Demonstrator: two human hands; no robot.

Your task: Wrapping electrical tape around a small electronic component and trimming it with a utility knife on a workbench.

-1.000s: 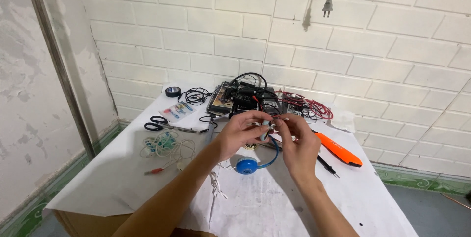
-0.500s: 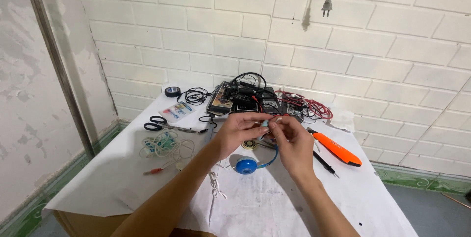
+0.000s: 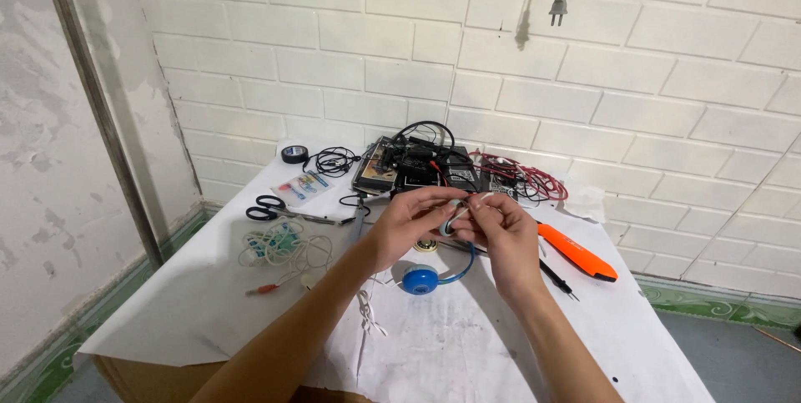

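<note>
Mid-frame, left hand and right hand both pinch a small white wire end; grip should sit close to the tip, headset's blue earcup resting slack on the table.

Take the earpiece on your table as centre: your scissors and tangled wires lie left, the handled tool right, the pile of electronics behind.

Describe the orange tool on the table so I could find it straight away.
Start at the white-covered table against the brick wall. Just beyond the right hand lies the orange tool, long and tapered, pointing diagonally. It is the only bright orange thing; the thin probe beside it is black.
</note>
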